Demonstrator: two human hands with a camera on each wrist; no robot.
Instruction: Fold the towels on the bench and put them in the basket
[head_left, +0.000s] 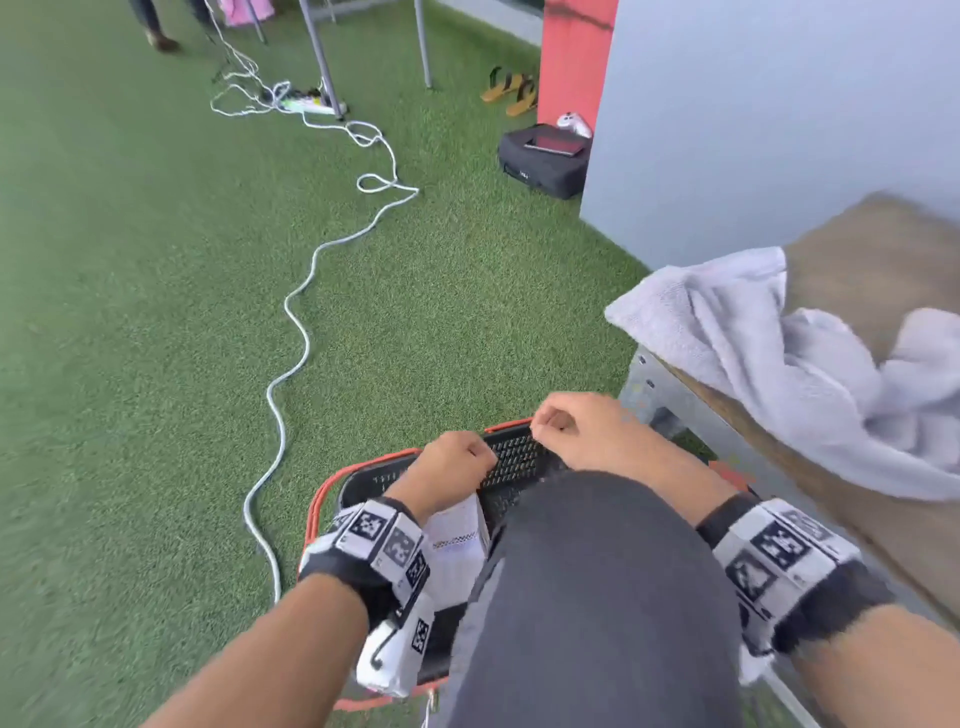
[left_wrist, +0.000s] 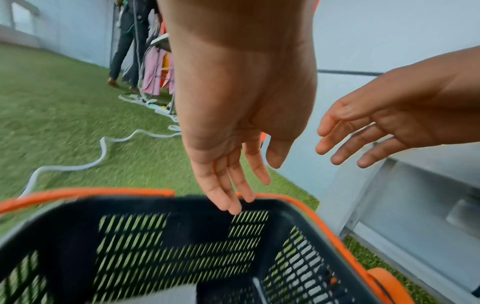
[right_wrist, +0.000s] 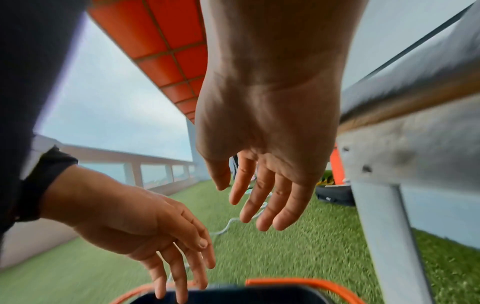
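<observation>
Both hands are seen held over a black slatted basket (head_left: 511, 457) with an orange rim, which stands on the green artificial grass (head_left: 156, 312) just beside the near end of the surface (head_left: 872, 260). The left hand (head_left: 452, 465) hangs above the basket's far wall with its fingers (left_wrist: 228, 185) straight and relaxed, pointing down; nothing is held in it. In the left wrist view its fingertips are seen level with the far rim, though contact cannot be confirmed. The right hand (head_left: 582, 428) is spread loosely near the basket's far right corner, fingers (right_wrist: 270, 197) extended and apart, and nothing is gripped.

Inside the basket, a folded white towel (head_left: 457, 540) is partly shown below the left wrist; its long axis cannot be told, since most of it is hidden by the arm and a dark-clad knee (head_left: 597, 597).

A second, pale grey towel (head_left: 779, 374) lies crumpled and unfolded on the surface. It is draped over the surface's near edge and left end, with one corner pointing toward the grass and its length running roughly along the near edge.

A white cable (head_left: 296, 332) snakes across the grass, well apart from the basket.
</observation>
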